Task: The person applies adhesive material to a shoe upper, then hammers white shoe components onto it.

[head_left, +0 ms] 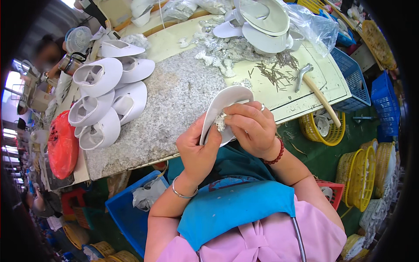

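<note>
Over the table's near edge, my left hand (197,146) is closed round the lower rim of a white visor-shaped piece (216,105), thumb on the near side. My right hand (253,126) is closed at the piece's right side, its fingers bent and pressed together. Beside those fingertips, against the inner face, shows a small white lacy piece (219,122); whether the fingers pinch it is partly hidden. Similar visor-shaped pieces (98,76) lie grouped on the left of the table, and others (268,22) are stacked at the back.
A grey worn mat (152,105) covers the table's middle. White lacy pieces (218,48) heap behind it. Small dark sticks (275,76) and a wooden-handled hammer (321,94) lie right. A red bag (63,144) hangs left. Below are a blue crate (126,227) and a yellow basket (334,135).
</note>
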Tool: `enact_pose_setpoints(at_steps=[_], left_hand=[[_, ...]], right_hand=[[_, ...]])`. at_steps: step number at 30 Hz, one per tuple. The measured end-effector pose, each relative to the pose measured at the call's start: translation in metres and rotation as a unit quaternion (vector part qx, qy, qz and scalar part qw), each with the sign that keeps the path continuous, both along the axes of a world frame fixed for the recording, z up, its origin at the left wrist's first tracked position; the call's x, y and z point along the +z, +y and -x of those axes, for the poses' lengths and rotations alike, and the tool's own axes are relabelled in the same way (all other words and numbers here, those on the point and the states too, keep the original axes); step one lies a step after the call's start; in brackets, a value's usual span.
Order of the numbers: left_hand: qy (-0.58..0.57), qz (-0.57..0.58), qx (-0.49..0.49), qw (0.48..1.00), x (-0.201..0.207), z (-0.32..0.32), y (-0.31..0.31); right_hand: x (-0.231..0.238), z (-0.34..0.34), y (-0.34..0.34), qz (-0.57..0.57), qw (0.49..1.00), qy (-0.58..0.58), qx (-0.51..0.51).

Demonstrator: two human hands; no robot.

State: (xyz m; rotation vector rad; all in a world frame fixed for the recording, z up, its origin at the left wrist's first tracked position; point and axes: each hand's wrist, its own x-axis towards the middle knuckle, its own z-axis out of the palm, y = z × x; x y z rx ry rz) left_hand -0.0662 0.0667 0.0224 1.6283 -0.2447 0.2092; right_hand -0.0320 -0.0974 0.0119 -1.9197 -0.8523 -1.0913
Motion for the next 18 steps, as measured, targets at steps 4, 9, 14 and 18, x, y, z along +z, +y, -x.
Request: enact_pose_setpoints(at_steps=[4, 9, 14, 18], left_hand=[[0.01, 0.047, -0.007, 0.999, 0.001, -0.001, -0.002], [-0.015, 0.052, 0.005, 0.999, 0.005, -0.003, -0.008], [0.0, 0.0, -0.038, 0.999, 0.004, 0.0, 0.002], [0.018, 0.026, -0.052, 0.998, 0.005, 0.0, 0.005]], right_hand=[[0.0, 0.004, -0.002, 0.013, 1.0, 0.015, -0.002], [-0.003, 0.006, 0.002, -0.018, 0.999, 0.023, -0.013], [-0.002, 0.007, 0.002, -0.025, 0.999, 0.04, -0.013], [0.0, 0.009, 0.0, -0.026, 0.998, 0.056, 0.002]])
